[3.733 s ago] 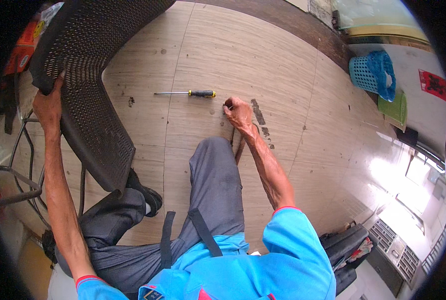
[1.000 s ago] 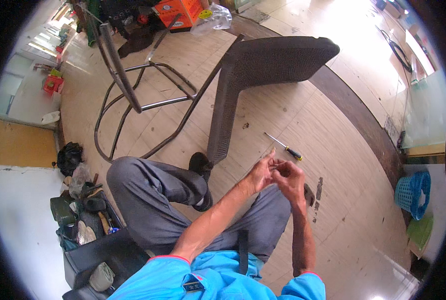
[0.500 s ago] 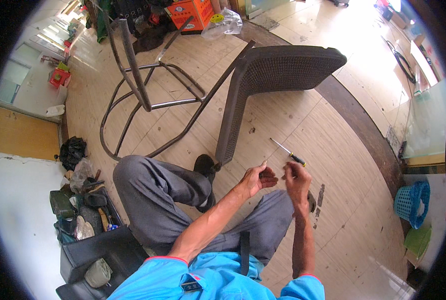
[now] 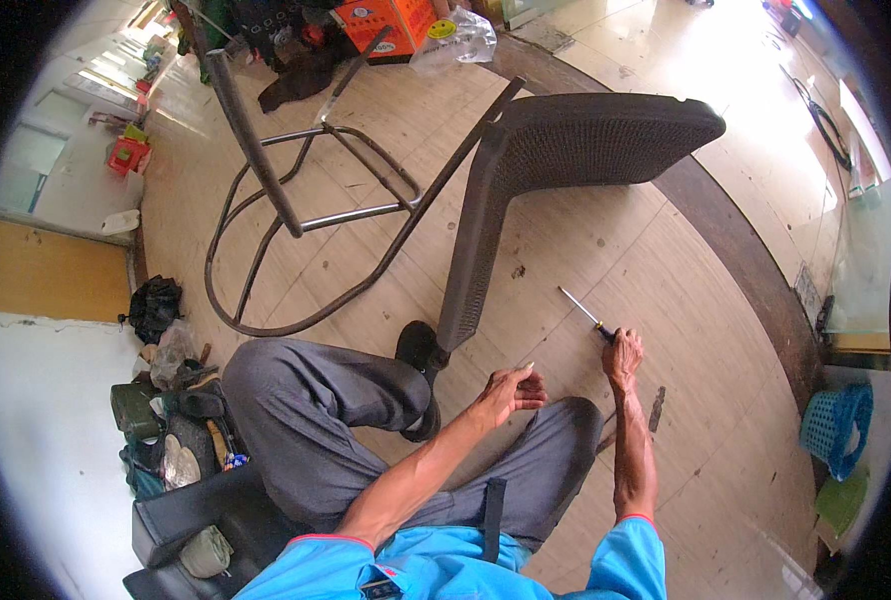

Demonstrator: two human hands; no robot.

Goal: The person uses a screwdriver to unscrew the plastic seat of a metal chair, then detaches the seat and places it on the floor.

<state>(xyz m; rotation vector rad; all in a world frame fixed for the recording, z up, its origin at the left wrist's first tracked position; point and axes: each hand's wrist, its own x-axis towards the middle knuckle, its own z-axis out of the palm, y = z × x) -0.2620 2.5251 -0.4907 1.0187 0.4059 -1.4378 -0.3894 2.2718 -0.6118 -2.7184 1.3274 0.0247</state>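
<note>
My right hand has its fingers closed round the dark handle of a screwdriver, whose metal shaft points away and to the left, at the floor. My left hand hovers over the gap between my knees, thumb raised and fingers half curled, with no object visible in it; its palm is partly hidden. Ahead lies a dark woven chair seat and back, tipped over, one end close to my shoe. To its left a bent metal tube chair frame rests on the floor.
An orange carton and a clear plastic bag stand at the far side. Shoes and bags crowd a black bin-like box on my left. A blue basket stands by the right wall, near a green container.
My right hand has moved away from my left hand, out to the right, and taken hold of the screwdriver's handle. My left hand has dropped slightly nearer me. The view has shifted a little.
</note>
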